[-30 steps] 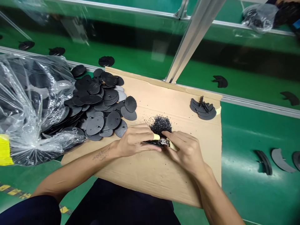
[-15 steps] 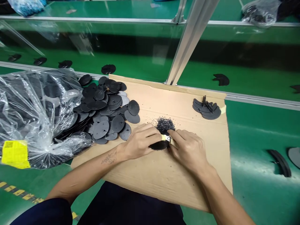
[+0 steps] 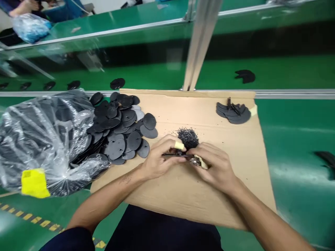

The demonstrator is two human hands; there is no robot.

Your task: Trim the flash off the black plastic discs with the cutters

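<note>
My left hand (image 3: pixel 159 158) is closed on a black oval plastic disc (image 3: pixel 174 154), gripped by its edge and seen nearly edge-on. Yellow tape (image 3: pixel 179 145) wraps one of its fingers. My right hand (image 3: pixel 216 165) is closed around a small silver metal tool (image 3: pixel 195 161), which looks like a nail clipper, with something pale yellow beside it. Its fingers also touch the disc's right end. Just beyond both hands lies a heap of small black plastic bits (image 3: pixel 187 137) on the cardboard sheet (image 3: pixel 167 195).
Left of my hands spreads a pile of black oval discs (image 3: pixel 116 148), next to a clear plastic bag (image 3: pixel 49 139) full of more. Several overlapping black pieces (image 3: pixel 234 112) lie at the cardboard's far right corner. A metal post (image 3: pixel 200 48) rises behind the cardboard.
The disc has gone from lying nearly flat to standing edge-on between my hands. The silver tool has shifted from the disc's top to its right end. My view has tilted slightly.
</note>
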